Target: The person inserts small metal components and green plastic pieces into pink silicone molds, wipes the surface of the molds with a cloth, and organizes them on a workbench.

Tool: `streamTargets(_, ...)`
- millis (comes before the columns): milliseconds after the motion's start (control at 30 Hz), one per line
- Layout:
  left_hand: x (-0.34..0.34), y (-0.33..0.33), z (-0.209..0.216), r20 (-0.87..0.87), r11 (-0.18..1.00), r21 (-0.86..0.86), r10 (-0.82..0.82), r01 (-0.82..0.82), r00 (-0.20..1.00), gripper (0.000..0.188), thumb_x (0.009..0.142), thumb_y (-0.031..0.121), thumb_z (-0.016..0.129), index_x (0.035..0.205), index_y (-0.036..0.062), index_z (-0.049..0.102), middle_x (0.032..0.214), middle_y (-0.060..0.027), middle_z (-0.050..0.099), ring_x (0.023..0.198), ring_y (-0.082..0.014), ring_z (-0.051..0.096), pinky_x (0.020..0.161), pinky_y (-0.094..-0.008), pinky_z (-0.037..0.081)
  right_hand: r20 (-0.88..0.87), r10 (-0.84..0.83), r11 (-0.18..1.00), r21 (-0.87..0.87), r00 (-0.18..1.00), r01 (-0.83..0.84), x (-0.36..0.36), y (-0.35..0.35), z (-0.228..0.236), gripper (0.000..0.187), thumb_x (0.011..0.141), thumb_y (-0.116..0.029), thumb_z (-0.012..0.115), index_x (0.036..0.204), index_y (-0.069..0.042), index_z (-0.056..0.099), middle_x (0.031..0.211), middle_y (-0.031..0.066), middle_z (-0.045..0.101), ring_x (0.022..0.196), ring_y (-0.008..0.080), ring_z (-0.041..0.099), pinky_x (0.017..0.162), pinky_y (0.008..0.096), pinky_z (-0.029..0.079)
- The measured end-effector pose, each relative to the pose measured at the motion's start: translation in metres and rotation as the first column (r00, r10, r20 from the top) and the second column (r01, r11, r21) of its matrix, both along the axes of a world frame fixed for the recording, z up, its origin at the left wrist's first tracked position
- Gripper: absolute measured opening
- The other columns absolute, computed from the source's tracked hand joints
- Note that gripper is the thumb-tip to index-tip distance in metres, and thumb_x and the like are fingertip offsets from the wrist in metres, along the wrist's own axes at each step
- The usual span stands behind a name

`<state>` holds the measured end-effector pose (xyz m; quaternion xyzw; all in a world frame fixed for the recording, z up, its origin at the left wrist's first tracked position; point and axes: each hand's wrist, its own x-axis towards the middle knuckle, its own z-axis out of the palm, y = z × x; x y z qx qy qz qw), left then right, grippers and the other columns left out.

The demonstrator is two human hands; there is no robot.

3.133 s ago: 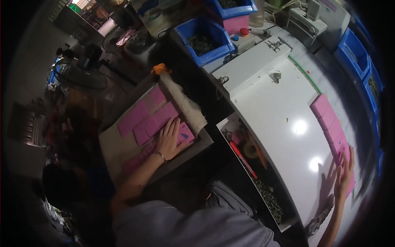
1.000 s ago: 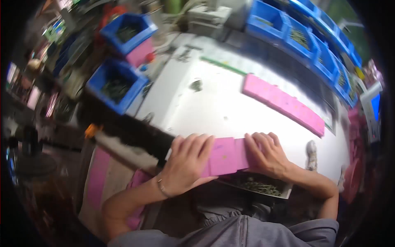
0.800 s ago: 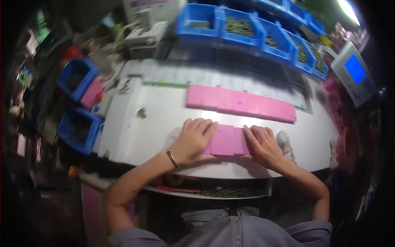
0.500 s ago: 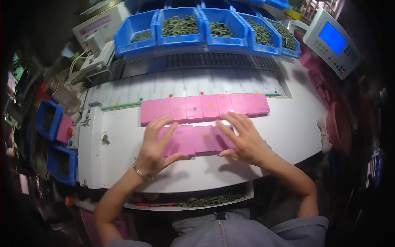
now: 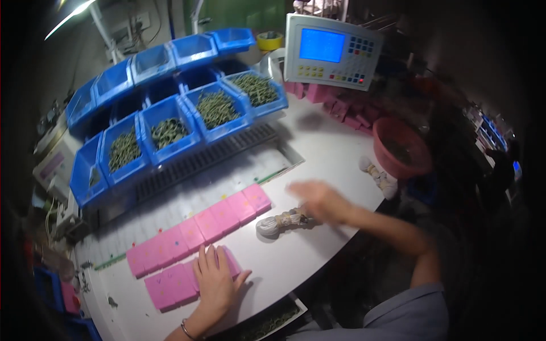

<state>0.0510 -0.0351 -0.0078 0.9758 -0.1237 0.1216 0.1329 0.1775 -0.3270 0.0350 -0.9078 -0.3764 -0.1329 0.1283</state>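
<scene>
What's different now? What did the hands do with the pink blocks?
The short row of pink blocks, earlier carried in both hands, moved forward and now lies on the white tabletop. The right hand let go and swung right, to the nearer white cord bundle; it's too blurry to tell if it's gripping. The left hand stayed at the short row. The longer pink row stayed put.

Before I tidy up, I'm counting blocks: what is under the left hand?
Under the left hand is part of the shorter row of pink blocks, visible on both sides. The covered stretch, seams included, cannot be seen.
</scene>
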Motion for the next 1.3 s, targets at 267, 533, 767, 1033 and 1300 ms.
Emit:
streamTargets(267,0.005,-0.012,0.0,-0.005,0.941,-0.157,-0.305,0.301,0.952,0.055,0.066,0.009,0.06,0.117,-0.006,0.045,0.117,-0.0242,0.046,0.115,-0.0476,0.04,0.097,-0.054,0.031,0.36,-0.74,0.502,0.858,0.569,0.11,0.252,-0.214,0.087,0.046,0.076,-0.013,0.068,0.116,0.0,0.051,0.103,0.0173,0.058,0.097,0.0301,0.056,0.085,0.0367,0.044)
streamTargets(533,-0.004,-0.02,0.005,-0.081,0.967,-0.248,-0.079,0.057,0.994,0.052,0.069,0.01,0.068,0.116,-0.0024,0.047,0.119,-0.0234,0.045,0.113,-0.0433,0.043,0.096,-0.05,0.034,0.069,-0.728,0.313,0.919,0.682,0.241,0.248,-0.176,0.088,0.056,0.082,-0.021,0.064,0.125,0.006,0.042,0.114,0.0222,0.055,0.106,0.033,0.053,0.094,0.0362,0.039)
streamTargets(767,-0.023,0.007,0.007,-0.005,0.887,-0.459,-0.07,0.06,0.998,0.066,0.086,0.043,0.06,0.133,0.0008,0.039,0.109,-0.0188,0.053,0.096,-0.0253,0.056,0.082,-0.0337,0.046,-0.369,0.179,0.757,0.644,0.912,0.112,0.033,0.024,0.032,0.018,0.087,-0.011,0.056,0.102,-0.002,0.06,0.089,0.0075,0.065,0.084,0.0171,0.061,0.077,0.0297,0.048)
streamTargets(1033,-0.059,0.004,-0.004,0.062,0.787,-0.616,0.015,0.027,0.998,0.066,0.068,-0.005,0.066,0.129,-0.009,0.04,0.121,-0.0241,0.052,0.108,-0.0363,0.055,0.089,-0.0373,0.046,-0.663,0.437,0.848,0.529,0.608,-0.033,-0.099,0.142,-0.03,0.036,0.081,-0.036,0.067,0.074,-0.005,0.051,0.059,0.0085,0.049,0.05,0.0233,0.047,0.051,0.0341,0.041)
streamTargets(1300,-0.061,-0.017,0.004,-0.062,0.802,-0.592,0.05,-0.078,0.997,0.07,0.073,-0.002,0.065,0.132,-0.0143,0.03,0.118,-0.0307,0.051,0.09,-0.0341,0.064,0.068,-0.0334,0.053,-0.856,0.345,0.924,0.382,0.385,0.023,-0.089,0.143,-0.021,0.058,0.068,-0.049,0.074,0.084,0.003,0.053,0.058,0.0115,0.054,0.051,0.0242,0.055,0.052,0.0321,0.045)
